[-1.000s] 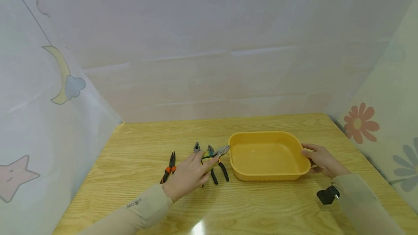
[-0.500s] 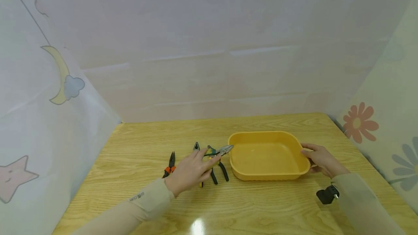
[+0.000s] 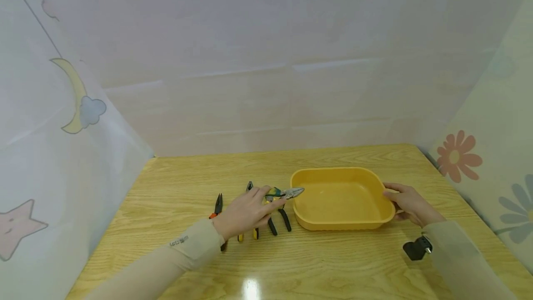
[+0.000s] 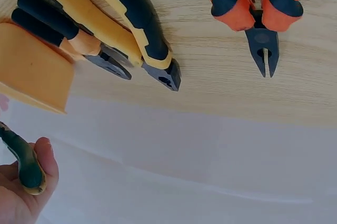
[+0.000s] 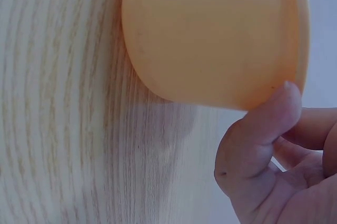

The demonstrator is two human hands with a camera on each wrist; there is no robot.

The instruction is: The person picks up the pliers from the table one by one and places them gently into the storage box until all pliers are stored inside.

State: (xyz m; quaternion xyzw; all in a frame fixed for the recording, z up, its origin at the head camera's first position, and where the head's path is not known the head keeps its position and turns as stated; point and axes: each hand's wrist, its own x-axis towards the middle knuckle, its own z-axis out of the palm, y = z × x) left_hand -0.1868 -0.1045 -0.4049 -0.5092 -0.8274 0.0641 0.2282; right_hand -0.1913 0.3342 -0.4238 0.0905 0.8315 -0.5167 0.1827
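Note:
In the head view my left hand [image 3: 247,212] holds pliers [image 3: 293,193] with silver jaws and green-yellow handles. Their tip points right, over the left rim of a yellow plastic basin [image 3: 339,200]. The left wrist view shows only a green handle [image 4: 27,166] of these pliers, between thumb and fingers. My right hand [image 3: 412,203] pinches the basin's right edge. In the right wrist view the thumb [image 5: 279,108] lies on the rim, with fingers behind it. No tools show inside the basin.
Several other pliers lie on the wooden table [image 3: 166,198] under and around my left hand: an orange-black pair [image 4: 261,29], a yellow-black pair [image 4: 139,19], and one with black handles [image 3: 285,220] beside the basin. A black device [image 3: 416,248] hangs at my right wrist.
My left hand has moved slightly right with the pliers, whose tip has passed from beside the basin's left rim to over it. My right hand and the basin stay nearly still.

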